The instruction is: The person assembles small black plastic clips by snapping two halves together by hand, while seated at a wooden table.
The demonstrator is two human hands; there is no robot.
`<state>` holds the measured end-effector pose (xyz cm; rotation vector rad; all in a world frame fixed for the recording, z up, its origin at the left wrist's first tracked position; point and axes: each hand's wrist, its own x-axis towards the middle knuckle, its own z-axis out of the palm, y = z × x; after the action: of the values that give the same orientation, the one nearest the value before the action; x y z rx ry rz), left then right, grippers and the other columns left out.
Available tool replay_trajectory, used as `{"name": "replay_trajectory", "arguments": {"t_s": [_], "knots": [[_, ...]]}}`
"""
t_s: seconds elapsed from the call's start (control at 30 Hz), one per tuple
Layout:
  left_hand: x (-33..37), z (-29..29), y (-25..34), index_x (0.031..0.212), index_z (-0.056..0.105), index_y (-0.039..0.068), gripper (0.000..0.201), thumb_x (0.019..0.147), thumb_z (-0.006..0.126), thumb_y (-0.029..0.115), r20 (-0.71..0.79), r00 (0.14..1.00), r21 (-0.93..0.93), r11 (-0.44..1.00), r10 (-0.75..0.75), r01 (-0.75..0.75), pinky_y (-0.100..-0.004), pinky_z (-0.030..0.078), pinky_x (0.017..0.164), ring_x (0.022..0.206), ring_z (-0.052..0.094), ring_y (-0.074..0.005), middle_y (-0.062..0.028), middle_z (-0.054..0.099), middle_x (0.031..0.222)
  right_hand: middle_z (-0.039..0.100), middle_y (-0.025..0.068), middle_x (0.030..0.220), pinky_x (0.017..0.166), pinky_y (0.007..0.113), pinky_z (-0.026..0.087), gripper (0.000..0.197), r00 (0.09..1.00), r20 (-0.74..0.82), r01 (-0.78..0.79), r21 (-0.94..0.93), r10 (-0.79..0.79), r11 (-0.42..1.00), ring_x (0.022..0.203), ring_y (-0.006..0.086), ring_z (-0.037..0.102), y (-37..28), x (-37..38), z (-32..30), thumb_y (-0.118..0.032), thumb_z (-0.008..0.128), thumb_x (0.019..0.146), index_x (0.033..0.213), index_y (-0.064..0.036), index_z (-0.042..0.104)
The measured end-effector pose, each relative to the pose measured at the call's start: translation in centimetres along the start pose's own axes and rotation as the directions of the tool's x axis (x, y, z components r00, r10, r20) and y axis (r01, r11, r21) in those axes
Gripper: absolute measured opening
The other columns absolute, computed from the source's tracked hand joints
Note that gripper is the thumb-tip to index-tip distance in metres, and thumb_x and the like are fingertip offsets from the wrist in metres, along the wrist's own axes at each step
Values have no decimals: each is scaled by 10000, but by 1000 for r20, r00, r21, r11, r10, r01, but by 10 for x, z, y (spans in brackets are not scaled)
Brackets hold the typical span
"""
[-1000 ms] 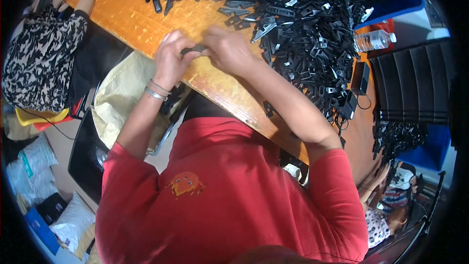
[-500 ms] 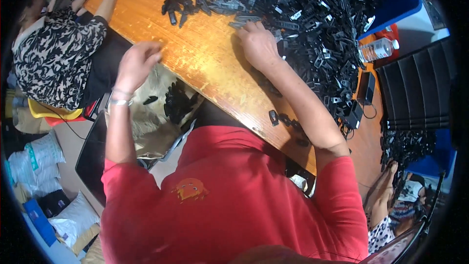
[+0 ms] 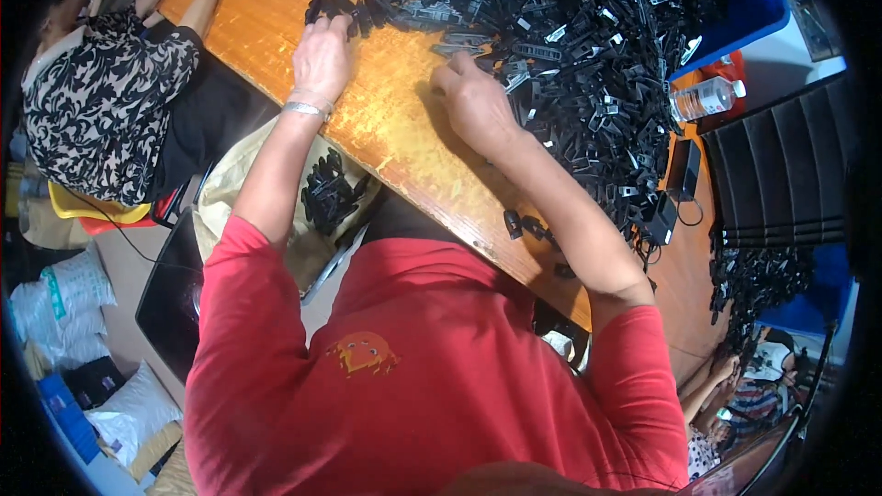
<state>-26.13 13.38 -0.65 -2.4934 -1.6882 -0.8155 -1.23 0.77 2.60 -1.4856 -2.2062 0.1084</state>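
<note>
My left hand, with a bracelet at the wrist, reaches over the table edge. Its fingers are bent together, and their tips touch a small cluster of black plastic pieces; whether one is gripped is hidden. Close to the edge of a large heap of black plastic clip-like parts, my right hand hovers low over the table with its fingers curled under. Whatever it may hold is out of sight. Below my left forearm, an open pale sack contains more black pieces.
The wooden table slants across in front of me. A blue bin, a clear bottle and black boxes with cables stand at the right. Another person in a patterned top works at the far left. White bags lie lower left.
My left hand has moved from above the sack up and right to the small cluster. The lone black piece over the sack no longer shows apart. My right hand has drawn slightly back.
</note>
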Motion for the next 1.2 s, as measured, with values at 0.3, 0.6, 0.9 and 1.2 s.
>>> {"name": "replay_trajectory", "arguments": {"t_s": [0.3, 0.6, 0.9, 1.2], "knots": [[-82, -24, 21, 1201, 771, 60, 278, 923, 775, 56, 107, 988, -493, 869, 107, -40, -476, 542, 984, 1103, 671, -394, -165, 718, 1118, 727, 199, 960, 726, 520, 603, 188, 988, 156, 15, 7, -16, 1000, 809, 433, 750, -24, -28, 0, -97, 669, 944, 1100, 5, 692], [-83, -23, 26, 1110, 799, 85, 313, 807, 872, 59, 30, 977, -415, 892, 211, -180, -452, 534, 918, 1032, 643, -357, -125, 684, 1043, 732, 157, 997, 760, 489, 589, 201, 999, 1, -45, 149, 46, 988, 875, 394, 739, -32, -5, 16, -158, 823, 909, 1082, -66, 782], [-87, -23, 17, 1043, 768, 26, 247, 820, 869, 59, 69, 986, -483, 870, 153, -101, -447, 523, 899, 1024, 645, -362, -131, 683, 1042, 732, 119, 992, 734, 470, 592, 220, 994, 26, -111, 158, 108, 981, 836, 363, 739, -22, 4, 28, -137, 871, 858, 1065, -78, 829], [-83, -16, 20, 987, 754, 67, 212, 813, 875, 76, 6, 990, -503, 856, 143, -120, -454, 535, 872, 1011, 645, -360, -112, 663, 1009, 709, 114, 956, 736, 466, 583, 186, 998, 8, 61, 151, -63, 987, 866, 358, 733, -18, 26, 49, -144, 836, 853, 1029, -92, 800]]}}
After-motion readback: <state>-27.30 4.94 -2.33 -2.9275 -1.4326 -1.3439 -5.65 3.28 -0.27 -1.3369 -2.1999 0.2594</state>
